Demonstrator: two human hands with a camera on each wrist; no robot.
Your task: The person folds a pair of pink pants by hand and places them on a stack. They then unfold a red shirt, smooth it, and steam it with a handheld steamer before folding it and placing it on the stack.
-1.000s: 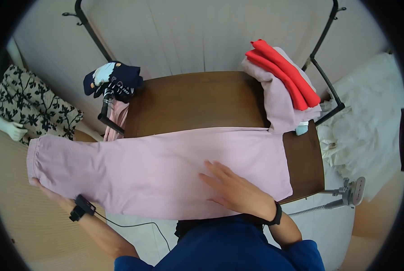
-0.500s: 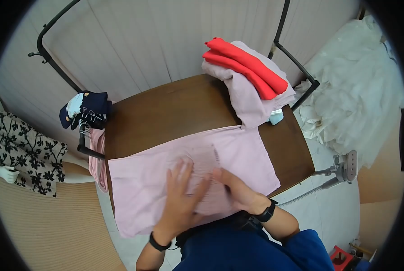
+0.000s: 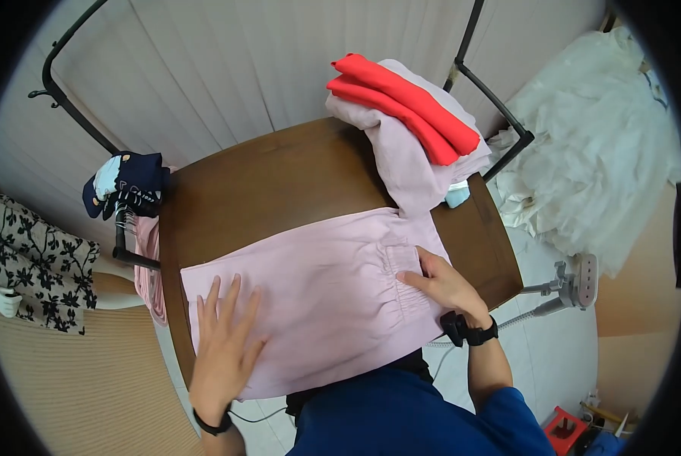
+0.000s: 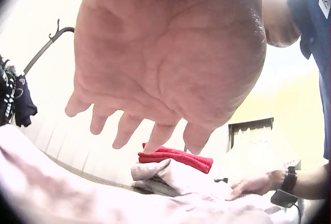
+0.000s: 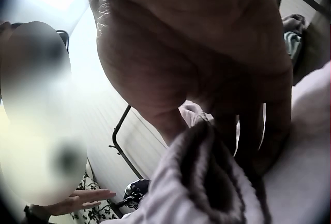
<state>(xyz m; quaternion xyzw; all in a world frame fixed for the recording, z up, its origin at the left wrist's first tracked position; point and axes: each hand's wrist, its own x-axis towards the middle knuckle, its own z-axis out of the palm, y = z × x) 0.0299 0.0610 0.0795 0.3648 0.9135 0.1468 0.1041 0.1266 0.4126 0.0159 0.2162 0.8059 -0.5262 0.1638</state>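
Pale pink trousers (image 3: pixel 310 296) lie across the front of the brown table, one leg folded back over itself. Its gathered elastic cuff (image 3: pixel 403 281) is at the right. My right hand (image 3: pixel 448 287) pinches this cuff, thumb on top; the right wrist view shows the cuff opening (image 5: pixel 212 182) bunched beside the thumb and fingers. At the left fold my left hand (image 3: pixel 225 353) is spread over the cloth, fingers straight and apart. The left wrist view has its palm (image 4: pixel 165 48) bare, with nothing held.
Folded red cloth (image 3: pixel 405 106) tops a pink pile at the table's (image 3: pixel 264 182) back right. A dark printed garment (image 3: pixel 131 182) hangs on the rack post at left. Beyond the right edge are a steamer head (image 3: pixel 584 281) and white tulle (image 3: pixel 591 144). A mannequin in a floral skirt (image 3: pixel 32 258) stands left.
The far left end of the trouser leg has been carried right and folded over. The cuff passed to my right hand at the right side, while my left hand went back left. The view turned.
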